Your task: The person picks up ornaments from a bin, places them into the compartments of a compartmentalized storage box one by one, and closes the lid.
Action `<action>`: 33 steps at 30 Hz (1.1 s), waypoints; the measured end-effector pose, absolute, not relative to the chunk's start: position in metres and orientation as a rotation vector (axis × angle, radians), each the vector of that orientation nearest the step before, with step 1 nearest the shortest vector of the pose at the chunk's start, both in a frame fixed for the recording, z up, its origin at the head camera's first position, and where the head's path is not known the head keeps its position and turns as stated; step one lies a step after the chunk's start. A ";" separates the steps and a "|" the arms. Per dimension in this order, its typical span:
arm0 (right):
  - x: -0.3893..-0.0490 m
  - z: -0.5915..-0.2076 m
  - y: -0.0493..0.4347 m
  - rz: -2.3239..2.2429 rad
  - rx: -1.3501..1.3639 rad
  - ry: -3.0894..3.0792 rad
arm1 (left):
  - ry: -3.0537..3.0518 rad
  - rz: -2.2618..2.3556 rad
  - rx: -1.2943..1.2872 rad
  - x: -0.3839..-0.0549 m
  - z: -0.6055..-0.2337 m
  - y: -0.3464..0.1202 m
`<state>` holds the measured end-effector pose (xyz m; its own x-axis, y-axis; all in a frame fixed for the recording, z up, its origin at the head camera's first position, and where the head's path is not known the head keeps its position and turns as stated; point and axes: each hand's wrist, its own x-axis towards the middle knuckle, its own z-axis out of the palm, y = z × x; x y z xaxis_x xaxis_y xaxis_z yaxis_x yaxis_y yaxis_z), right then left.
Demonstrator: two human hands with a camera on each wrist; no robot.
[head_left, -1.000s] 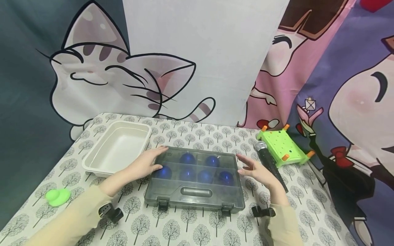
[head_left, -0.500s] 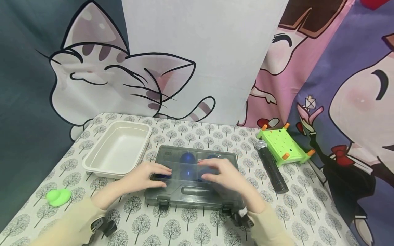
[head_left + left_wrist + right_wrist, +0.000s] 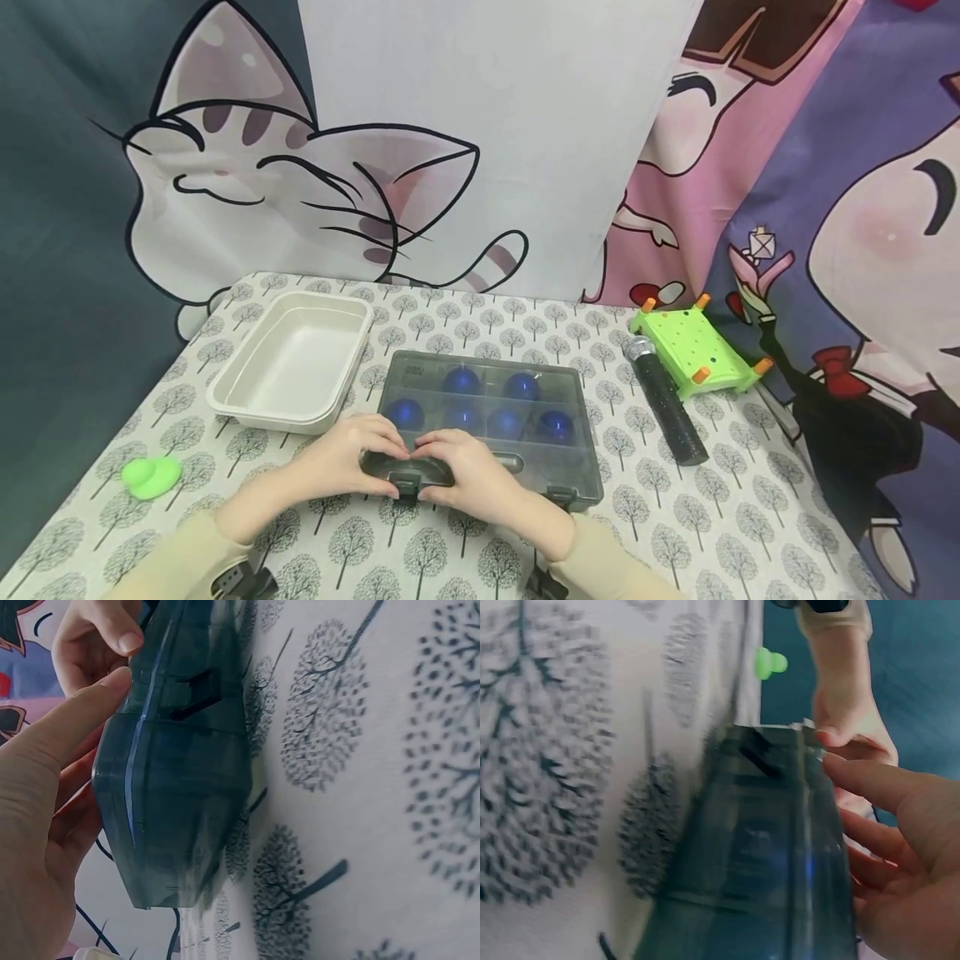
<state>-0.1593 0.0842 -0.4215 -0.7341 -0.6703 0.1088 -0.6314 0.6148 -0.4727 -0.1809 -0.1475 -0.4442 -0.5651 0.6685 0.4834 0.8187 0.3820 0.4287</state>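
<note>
A grey translucent case (image 3: pixel 540 468) lies closed on the tree-print tablecloth, with several blue balls (image 3: pixel 461 381) inside. Both hands meet at its front left corner. My left hand (image 3: pixel 358 458) has fingers on the lid and its thumb on the front edge, just left of the black latch (image 3: pixel 406 490). On the other side of that latch my right hand (image 3: pixel 459 468) grips the same edge. In the left wrist view, my left hand's thumb (image 3: pixel 82 705) lies along the case (image 3: pixel 180 795) at its seam. The right wrist view shows my right hand (image 3: pixel 900 847) on the case (image 3: pixel 757 877).
A white tray (image 3: pixel 292 362) stands left of the case. A black microphone (image 3: pixel 666 408) and a green pegboard (image 3: pixel 693 350) lie to the right. A small green toy (image 3: pixel 150 477) sits near the table's left edge. Printed cloth hangs behind the table.
Both hands came in from the case's two sides, crossed the lid, and now grip its front left corner at the latch. The case has stayed closed.
</note>
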 end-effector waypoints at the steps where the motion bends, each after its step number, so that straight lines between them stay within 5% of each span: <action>1: -0.158 -0.424 0.083 -0.757 -1.102 2.760 | -2.410 -0.952 -1.321 -0.180 -0.445 -0.148; 33: -0.156 -0.443 0.087 -0.823 -1.154 2.773 | -2.582 -1.005 -1.249 -0.174 -0.455 -0.148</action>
